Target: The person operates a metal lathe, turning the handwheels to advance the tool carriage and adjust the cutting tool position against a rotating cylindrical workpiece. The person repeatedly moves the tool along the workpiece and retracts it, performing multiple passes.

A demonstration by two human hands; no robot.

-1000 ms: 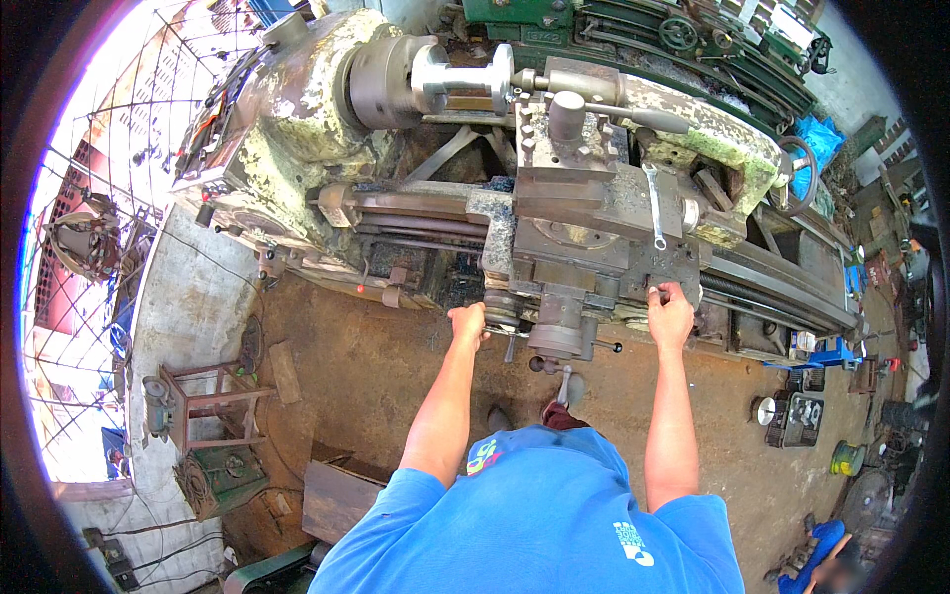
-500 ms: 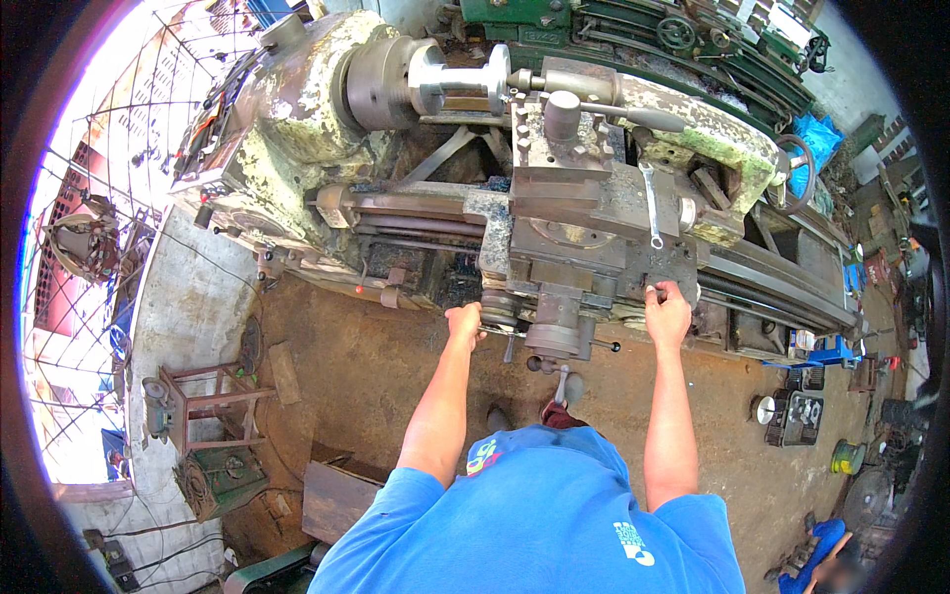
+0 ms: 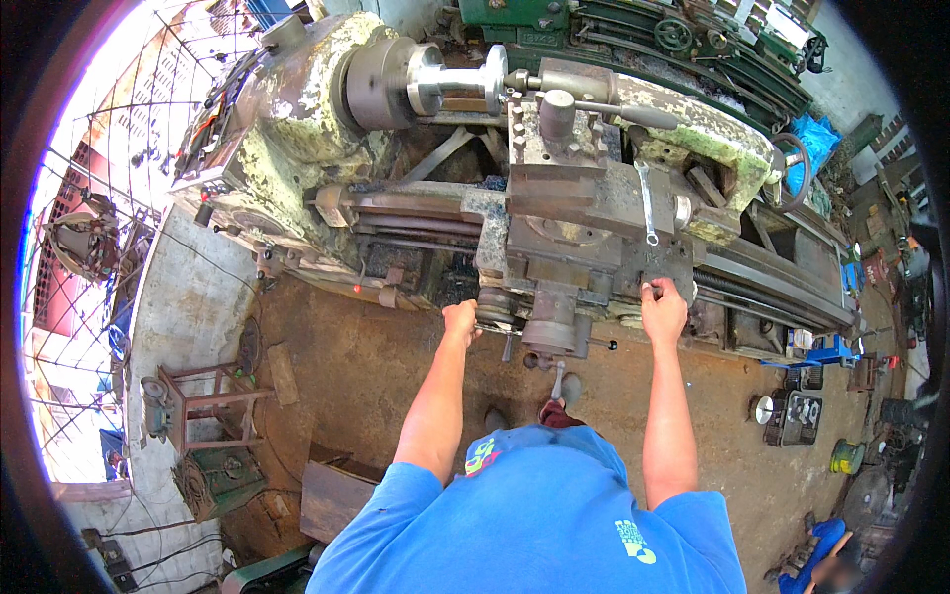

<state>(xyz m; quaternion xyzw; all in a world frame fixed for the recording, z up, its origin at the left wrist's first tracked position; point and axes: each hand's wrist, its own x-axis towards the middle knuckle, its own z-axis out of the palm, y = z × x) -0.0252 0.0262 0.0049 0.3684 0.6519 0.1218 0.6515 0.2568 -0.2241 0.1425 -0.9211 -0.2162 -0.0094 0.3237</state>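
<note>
Brown workshop floor (image 3: 346, 366) is spreading below the centre of your view, with a wooden stool (image 3: 213, 406) standing at 8 o'clock, a black basket (image 3: 795, 421) sitting at 4 and a green machine (image 3: 683, 45) filling 1. You are standing in a blue shirt (image 3: 534, 505) at 6 o'clock, facing a worn lathe (image 3: 554, 198) that is stretching across the upper half. Its chuck (image 3: 376, 84) is sitting at 11 o'clock, and a silver flanged workpiece (image 3: 463, 79) is extending from it toward 12. Your left hand (image 3: 459, 321) is reaching to just below the centre, its fingers curling closed on the left side of a dark handwheel (image 3: 498, 305). Your right hand (image 3: 664, 311) is resting at 3 o'clock, its bent fingertips touching the near edge of the carriage (image 3: 668, 259); you cannot tell whether they are pinching anything. Just beyond them, a silver wrench (image 3: 648, 203) is lying at 2 o'clock, and a tool post (image 3: 556, 117) is standing at 1.
</note>
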